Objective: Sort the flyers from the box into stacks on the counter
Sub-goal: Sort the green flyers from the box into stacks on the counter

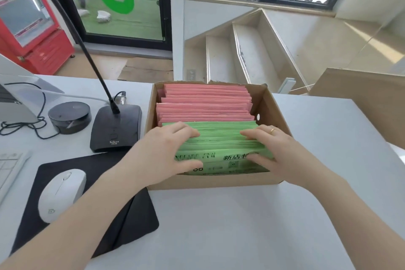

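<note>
An open cardboard box (266, 103) stands on the white counter (241, 226). Pink flyers (203, 103) stand on edge in its far half, and green flyers (221, 140) fill the near half. My left hand (168, 149) pinches the left end of the green bundle, fingers over its top edges and thumb on the printed front sheet. My right hand (271, 149), with a ring on one finger, grips the right end the same way. The lower part of the green bundle is hidden behind the box's front wall.
A black gooseneck microphone base (116, 127) sits just left of the box, with a round black puck (69, 116) and cables beyond it. A white mouse (62, 193) lies on a black mat (92, 204) at the left. Another cardboard box (361, 98) stands at the right.
</note>
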A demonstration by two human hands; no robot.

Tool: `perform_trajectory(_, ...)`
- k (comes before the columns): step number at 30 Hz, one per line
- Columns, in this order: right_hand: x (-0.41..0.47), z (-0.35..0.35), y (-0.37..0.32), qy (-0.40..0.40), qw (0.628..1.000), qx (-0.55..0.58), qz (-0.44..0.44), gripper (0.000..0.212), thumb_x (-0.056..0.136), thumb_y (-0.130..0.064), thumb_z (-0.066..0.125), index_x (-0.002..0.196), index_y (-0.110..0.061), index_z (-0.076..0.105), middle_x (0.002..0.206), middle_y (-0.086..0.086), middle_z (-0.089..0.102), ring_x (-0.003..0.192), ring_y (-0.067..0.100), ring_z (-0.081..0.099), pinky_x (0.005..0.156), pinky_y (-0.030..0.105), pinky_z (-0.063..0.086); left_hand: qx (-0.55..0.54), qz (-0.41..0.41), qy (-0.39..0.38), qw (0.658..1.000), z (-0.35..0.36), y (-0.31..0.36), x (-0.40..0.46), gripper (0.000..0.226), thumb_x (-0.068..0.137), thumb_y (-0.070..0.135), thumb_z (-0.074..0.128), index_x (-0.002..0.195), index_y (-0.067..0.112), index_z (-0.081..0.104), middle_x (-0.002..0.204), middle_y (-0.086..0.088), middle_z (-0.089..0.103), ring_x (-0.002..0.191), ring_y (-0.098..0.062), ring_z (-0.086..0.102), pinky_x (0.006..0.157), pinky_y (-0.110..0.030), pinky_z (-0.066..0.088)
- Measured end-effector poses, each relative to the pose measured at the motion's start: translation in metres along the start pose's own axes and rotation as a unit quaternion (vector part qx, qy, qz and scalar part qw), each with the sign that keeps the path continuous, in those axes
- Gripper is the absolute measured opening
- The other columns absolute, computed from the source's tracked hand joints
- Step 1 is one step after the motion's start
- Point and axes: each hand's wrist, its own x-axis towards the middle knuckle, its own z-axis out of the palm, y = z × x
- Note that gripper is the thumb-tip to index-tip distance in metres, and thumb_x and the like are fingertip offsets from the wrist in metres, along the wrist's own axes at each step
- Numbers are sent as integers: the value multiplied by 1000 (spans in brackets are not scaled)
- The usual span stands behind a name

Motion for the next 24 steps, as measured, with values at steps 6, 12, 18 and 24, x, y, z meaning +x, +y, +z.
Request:
perform_trajectory(6,10,9,2,37,997,-60,-2,38,67,-12,80,102,-10,66,98,7,61,88,32,59,78,40,51,13,-24,-35,999,-2,-1,6,39,82,41,64,117,25,55,114,14,55,100,-12,56,80,-25,43)
perform_trajectory(12,-1,3,-7,10,998,27,62,25,75,-16,74,97,-13,63,92,-7,48,87,15,46,72,24,34,-50,-37,-45,997,-2,3,-1,29,77,36,70,101,27,57,91,23,49,90,-6,50,80,-23,42)
perform_trajectory(18,-7,0,-9,-32,991,-6,128,26,80,-24,68,105,-20,61,101,-11,56,97,18,53,78,35,44,-1,-48,3,999,1,1,-12,36,72,26,78,104,14,68,98,2,68,103,-23,54,90,-40,44)
perform_trajectory(24,-36,-17,-15,140,987,29,73,24,76,-22,70,97,-13,66,90,-14,56,81,22,57,69,38,48,-170,-113,169,964,-14,34,-28,27,66,18,81,84,31,65,83,20,60,78,11,56,77,-3,40)
